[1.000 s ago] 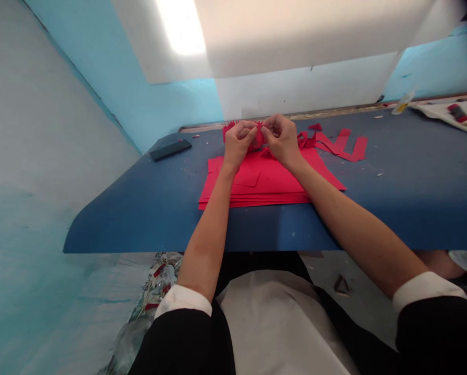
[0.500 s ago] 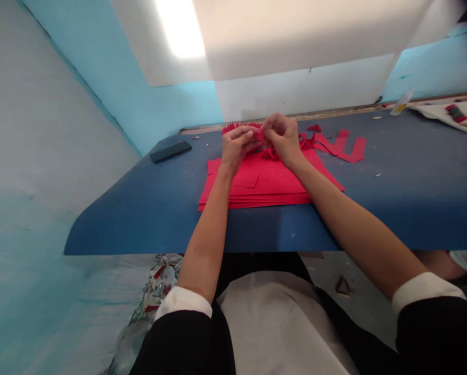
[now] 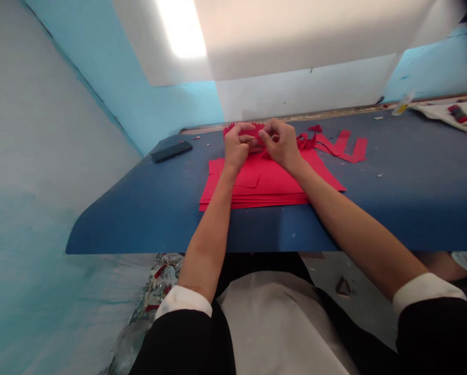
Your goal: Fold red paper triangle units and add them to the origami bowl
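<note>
As hands [image 3: 283,144] pinch red paper [image 3: 259,127], stack [image 3: 274,182] beneath

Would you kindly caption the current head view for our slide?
Left hand and right hand close together at fringed red paper by a stack of red sheets on a blue table.

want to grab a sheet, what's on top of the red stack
On the stack lies a smaller red piece; crumpled red scraps show at its back right. The left hand and right hand hide part of its back; what's beneath them can't be seen.
</note>
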### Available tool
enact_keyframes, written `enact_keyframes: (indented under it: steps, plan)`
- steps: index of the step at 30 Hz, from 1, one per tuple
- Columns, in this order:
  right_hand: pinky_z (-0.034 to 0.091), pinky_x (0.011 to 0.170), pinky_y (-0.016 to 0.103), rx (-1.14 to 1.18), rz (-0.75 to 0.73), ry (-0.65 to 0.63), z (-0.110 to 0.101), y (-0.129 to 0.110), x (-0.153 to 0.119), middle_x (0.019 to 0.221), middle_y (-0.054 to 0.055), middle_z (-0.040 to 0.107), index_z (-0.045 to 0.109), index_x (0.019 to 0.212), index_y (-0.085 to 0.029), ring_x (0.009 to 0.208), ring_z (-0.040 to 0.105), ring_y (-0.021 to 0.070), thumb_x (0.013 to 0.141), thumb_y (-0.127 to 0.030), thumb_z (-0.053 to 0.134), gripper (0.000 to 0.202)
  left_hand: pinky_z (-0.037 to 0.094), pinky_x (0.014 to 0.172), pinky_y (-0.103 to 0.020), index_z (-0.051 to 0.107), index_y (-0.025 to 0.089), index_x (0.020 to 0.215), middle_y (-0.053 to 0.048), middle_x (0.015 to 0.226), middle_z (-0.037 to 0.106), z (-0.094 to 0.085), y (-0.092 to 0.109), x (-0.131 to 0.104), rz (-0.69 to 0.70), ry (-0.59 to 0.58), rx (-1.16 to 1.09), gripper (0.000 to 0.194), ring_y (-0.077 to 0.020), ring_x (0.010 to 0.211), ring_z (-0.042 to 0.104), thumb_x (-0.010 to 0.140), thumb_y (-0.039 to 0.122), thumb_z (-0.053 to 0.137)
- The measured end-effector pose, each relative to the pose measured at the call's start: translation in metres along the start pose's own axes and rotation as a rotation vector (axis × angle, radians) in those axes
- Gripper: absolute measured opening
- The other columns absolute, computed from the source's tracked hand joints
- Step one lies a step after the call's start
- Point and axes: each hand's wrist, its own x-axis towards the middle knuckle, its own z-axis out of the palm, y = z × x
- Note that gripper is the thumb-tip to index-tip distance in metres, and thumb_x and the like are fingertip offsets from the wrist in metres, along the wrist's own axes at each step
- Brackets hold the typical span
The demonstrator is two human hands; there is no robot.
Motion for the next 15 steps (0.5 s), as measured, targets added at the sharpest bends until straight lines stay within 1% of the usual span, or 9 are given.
enact_keyframes:
  steps: [3, 6, 9, 12, 15]
  plan:
    - [0.047, 0.072, 0.041, -0.014, -0.026, -0.017, 0.002, 0.003, 0.001, 0.075, 0.001, 0.058, 0.052, 0.075, -0.028, 0.072, 0.052, 0.0196, 0.089, -0.053, 0.079, 0.04, 0.069, 0.089, -0.044, 0.066, 0.022, 0.092, 0.001, 0.07, 0.074, -0.001, -0.003, 0.001, 0.018, -0.012, 0.016, 0.019, -0.024, 0.092, 0.081, 0.086, 0.022, 0.084]
    - [0.051, 0.078, 0.043, 0.007, -0.003, 0.04, 0.005, 0.012, 0.006, 0.076, 0.001, 0.058, 0.05, 0.07, -0.027, 0.077, 0.056, 0.0217, 0.084, -0.049, 0.084, 0.042, 0.067, 0.096, -0.049, 0.066, 0.024, 0.088, 0.001, 0.073, 0.075, -0.002, -0.003, 0.002, 0.041, -0.025, 0.009, 0.018, -0.025, 0.1, 0.08, 0.087, 0.024, 0.084]
    - [0.053, 0.079, 0.044, 0.041, 0.039, 0.055, 0.004, 0.017, 0.009, 0.075, 0.002, 0.058, 0.053, 0.071, -0.028, 0.081, 0.059, 0.0241, 0.088, -0.054, 0.08, 0.041, 0.064, 0.105, -0.053, 0.066, 0.028, 0.085, 0.003, 0.067, 0.072, -0.003, -0.002, 0.002, 0.041, -0.062, 0.01, 0.015, -0.0236, 0.102, 0.077, 0.09, 0.027, 0.08]
    - [0.055, 0.077, 0.044, 0.039, 0.037, 0.063, 0.001, 0.013, 0.008, 0.076, 0.004, 0.06, 0.055, 0.071, -0.029, 0.082, 0.06, 0.0251, 0.09, -0.059, 0.077, 0.041, 0.062, 0.108, -0.058, 0.066, 0.033, 0.085, 0.004, 0.057, 0.064, -0.003, -0.001, 0.001, 0.027, -0.08, 0.03, 0.014, -0.0241, 0.098, 0.073, 0.092, 0.033, 0.078]
    - [0.057, 0.076, 0.045, 0.02, 0.03, 0.073, -0.001, 0.008, 0.006, 0.079, 0.005, 0.062, 0.055, 0.07, -0.029, 0.083, 0.06, 0.0261, 0.09, -0.061, 0.076, 0.043, 0.059, 0.11, -0.061, 0.067, 0.033, 0.082, 0.004, 0.056, 0.062, -0.002, -0.002, 0.0, 0.043, -0.075, -0.001, 0.014, -0.0261, 0.099, 0.073, 0.088, 0.033, 0.08]
